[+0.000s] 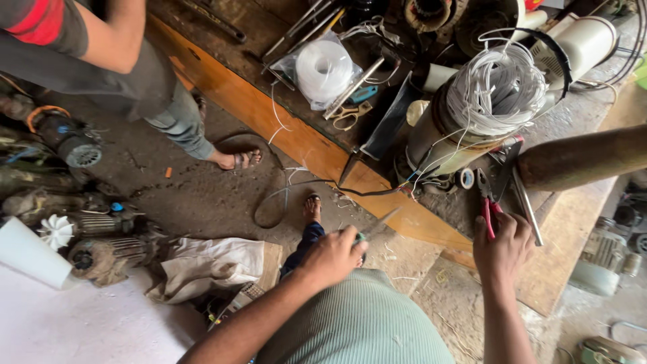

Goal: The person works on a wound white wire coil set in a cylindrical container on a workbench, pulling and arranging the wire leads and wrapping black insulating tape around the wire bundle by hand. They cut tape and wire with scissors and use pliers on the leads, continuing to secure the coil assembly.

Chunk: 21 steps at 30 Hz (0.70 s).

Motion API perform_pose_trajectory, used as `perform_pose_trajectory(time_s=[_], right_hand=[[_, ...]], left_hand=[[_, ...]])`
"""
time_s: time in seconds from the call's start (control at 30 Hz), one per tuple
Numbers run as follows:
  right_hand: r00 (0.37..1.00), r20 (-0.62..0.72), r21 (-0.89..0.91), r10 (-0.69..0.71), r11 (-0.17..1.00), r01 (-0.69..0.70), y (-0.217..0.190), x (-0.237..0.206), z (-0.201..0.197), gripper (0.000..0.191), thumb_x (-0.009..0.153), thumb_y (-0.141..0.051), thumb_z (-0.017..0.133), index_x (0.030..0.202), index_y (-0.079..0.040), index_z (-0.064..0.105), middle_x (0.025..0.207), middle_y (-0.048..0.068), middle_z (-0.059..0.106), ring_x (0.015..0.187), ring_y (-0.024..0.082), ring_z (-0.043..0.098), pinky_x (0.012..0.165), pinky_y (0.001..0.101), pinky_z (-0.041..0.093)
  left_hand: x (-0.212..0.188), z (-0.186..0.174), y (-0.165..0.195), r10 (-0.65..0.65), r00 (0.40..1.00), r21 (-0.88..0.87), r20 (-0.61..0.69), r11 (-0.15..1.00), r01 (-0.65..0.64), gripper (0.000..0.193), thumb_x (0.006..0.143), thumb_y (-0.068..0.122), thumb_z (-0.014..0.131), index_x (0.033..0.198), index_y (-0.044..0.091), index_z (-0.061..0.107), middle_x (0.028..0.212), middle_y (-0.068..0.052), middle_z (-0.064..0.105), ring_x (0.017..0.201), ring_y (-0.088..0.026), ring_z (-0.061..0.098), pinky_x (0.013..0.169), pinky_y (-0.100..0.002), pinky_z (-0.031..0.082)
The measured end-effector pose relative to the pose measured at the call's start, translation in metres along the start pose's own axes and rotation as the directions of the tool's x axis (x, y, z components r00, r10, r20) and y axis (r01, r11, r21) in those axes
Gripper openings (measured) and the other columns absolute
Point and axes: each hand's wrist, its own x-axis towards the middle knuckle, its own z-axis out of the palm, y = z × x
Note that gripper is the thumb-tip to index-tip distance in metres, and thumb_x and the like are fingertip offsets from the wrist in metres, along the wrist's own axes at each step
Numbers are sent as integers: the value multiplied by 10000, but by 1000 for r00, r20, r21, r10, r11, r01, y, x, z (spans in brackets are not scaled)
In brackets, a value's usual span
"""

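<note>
- Here, a cluttered motor-repair worktop (283, 128) is seen from above, with an orange-painted front edge running diagonally across the view.
- The left hand (333, 256) is closed in a full grip around the greenish handle of a slim tool, probably a screwdriver (377, 226), whose metal shaft points up toward the worktop edge.
- The right hand (502, 246) is wrapped around red-handled pliers (486, 202); the pliers' jaws rest on the worktop just beside a roll of tape (464, 178).
- Just above the pliers, a motor stator (445, 128) is seen lying on the worktop, with a thick bundle of white winding wire (495, 87) spilling from its open end.
- It is judged that the work is best done with the pliers brought to one wire end at a time, so that neighbouring strands are not nicked, and with the screwdriver tip kept clear of the coil's insulation.
- A bagged spool of white cord (323, 71) and a pair of scissors (350, 116) lie farther back, well apart from both hands.
- Another person's sandalled foot (239, 160) is seen on the floor near loose cable, away from the hands.
</note>
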Motion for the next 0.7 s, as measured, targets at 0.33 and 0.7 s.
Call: perform_pose_trajectory(time_s=[0.33,0.7], right_hand=[[678,734,651,-47,-236,-721,-12,-91,-24,524,1033,-266,520,1507,-80,395,1059,130,666,884,250,684,780,410,566],[655,749,649,-99,-94,-755,14,-98,-67,691,915,-128,605,1533,-82,300,1123,130,667,894,204,682,828,356,555]], left_hand=[[54,32,51,157,987,-425,-35,891,-157,368,1011,362,608,1120,23,702,968,-139,758,890,-254,756,816,-368,601],[109,66,65,26,934,-897,355,290,333,382,992,376,608,1287,135,591,1376,-22,635,1226,-125,583,990,-312,459]])
